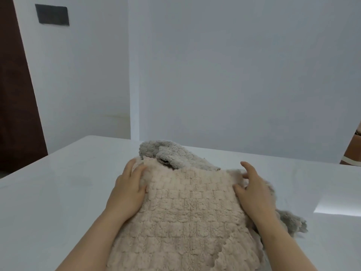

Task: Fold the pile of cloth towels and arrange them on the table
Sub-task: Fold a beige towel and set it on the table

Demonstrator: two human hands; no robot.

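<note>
The beige towel [187,208], a fluffy cloth with a waffle-like grid, lies spread at the near middle of the white table [58,188], and its near end runs out of the bottom of the view. It sits on top of a grey towel [166,153] of the same texture. That towel is crumpled, shows past the beige one's far edge, and pokes out again at the right by the wrist.

The left hand [130,186] lies palm down on the far left corner of the beige towel, its fingers fairly straight and close together, with the thumb spread out onto the fabric. The right hand [252,192] is at the far right corner. Its thumb lies on the cloth, its middle fingers are curled into the fabric so that the corner is pinched, and its index finger sticks out apart. Both forearms come in from the bottom edge, 1 on each side of the towel.

Behind the table stands a white wall [234,65] with a dark plate [52,15] high on the left beside a dark brown door [15,94].
</note>
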